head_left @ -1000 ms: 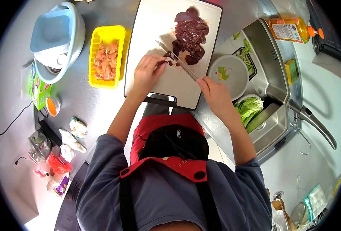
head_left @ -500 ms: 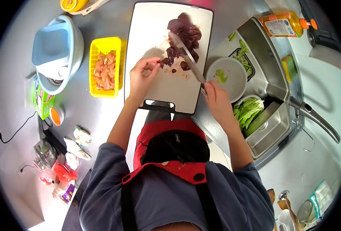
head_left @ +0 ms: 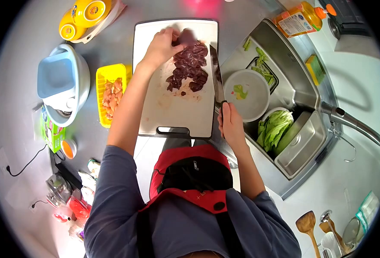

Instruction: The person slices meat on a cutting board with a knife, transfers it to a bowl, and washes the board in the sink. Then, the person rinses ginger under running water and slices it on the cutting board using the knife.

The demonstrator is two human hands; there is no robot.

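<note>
On the white cutting board (head_left: 160, 116) lies a heap of dark red, cut meat that looks like liver (head_left: 190, 62). My left hand (head_left: 162, 47) reaches over the board's far part, fingers closed on a larger piece of liver (head_left: 187, 38), which is blurred. My right hand (head_left: 232, 122) grips the handle of a kitchen knife (head_left: 216, 73) at the board's right edge. Its blade points away from me, apart from the meat. Left of the board, partly behind my left forearm, a yellow tray (head_left: 99, 101) holds pinkish pieces of raw meat (head_left: 112, 96).
To the right is a steel sink (head_left: 295, 88) with a white bowl (head_left: 258, 114) and leafy greens (head_left: 276, 129). A faucet (head_left: 353, 122) and a soap bottle (head_left: 299, 21) stand beyond. Blue basins (head_left: 84, 73) and yellow bowls (head_left: 93, 13) sit on the left.
My left hand has moved from the near end of the meat to the far end and taken hold of a larger piece. The knife has swung from over the meat to the board's right edge.
</note>
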